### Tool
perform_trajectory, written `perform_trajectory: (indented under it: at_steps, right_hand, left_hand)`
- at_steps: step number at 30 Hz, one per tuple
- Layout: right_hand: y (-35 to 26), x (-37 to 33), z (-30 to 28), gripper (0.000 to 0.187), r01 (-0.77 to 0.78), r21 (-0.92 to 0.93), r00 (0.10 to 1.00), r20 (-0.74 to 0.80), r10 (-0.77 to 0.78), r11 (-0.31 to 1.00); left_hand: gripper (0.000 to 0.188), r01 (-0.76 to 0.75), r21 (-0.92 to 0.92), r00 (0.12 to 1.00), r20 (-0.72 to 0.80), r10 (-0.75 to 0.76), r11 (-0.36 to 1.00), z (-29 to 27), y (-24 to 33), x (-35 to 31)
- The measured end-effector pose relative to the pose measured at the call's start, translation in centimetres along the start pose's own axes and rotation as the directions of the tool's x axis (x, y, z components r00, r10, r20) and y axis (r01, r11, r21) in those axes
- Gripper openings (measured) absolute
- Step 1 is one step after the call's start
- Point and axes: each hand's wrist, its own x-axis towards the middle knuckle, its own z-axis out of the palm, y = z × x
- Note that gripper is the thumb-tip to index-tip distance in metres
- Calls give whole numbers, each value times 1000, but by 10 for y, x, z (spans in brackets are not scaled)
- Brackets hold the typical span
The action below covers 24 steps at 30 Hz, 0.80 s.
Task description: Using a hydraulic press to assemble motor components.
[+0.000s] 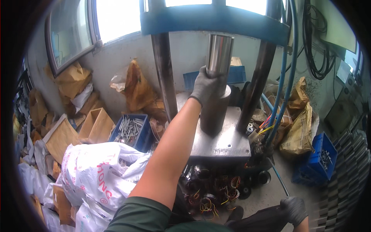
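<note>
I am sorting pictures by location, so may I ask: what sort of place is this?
Probably a small factory workshop: I see a blue-topped machine like a press, a blue bin of metal rods, and round parts with coloured wires.

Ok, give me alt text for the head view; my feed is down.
A gloved left hand reaches to the lower part of a shiny press ram, above a dark upright cylinder on a metal plate; its grip is unclear. The gloved right hand grips a thin rod, lower right. A white bag lies left.
</note>
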Motion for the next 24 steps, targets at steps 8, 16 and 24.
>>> perform_trajectory:
  at_steps: [8, 16, 24]
  right_hand:
    - [-10, -7, 10, 26, -121, 113, 980, -143, 136, 986]
    - [-14, -10, 6, 13, -74, 155, 973, -205, 106, 985]
    - [-14, -10, 1, 7, -2, 170, 966, -254, 46, 985]
  left_hand:
    - [78, -47, -50, 999, 4, 47, 998, -3, -15, 13]
    - [99, 1, 11, 999, 48, -1, 1000, -6, -29, 25]
    - [101, -75, -106, 996, 42, 79, 992, -2, -35, 25]
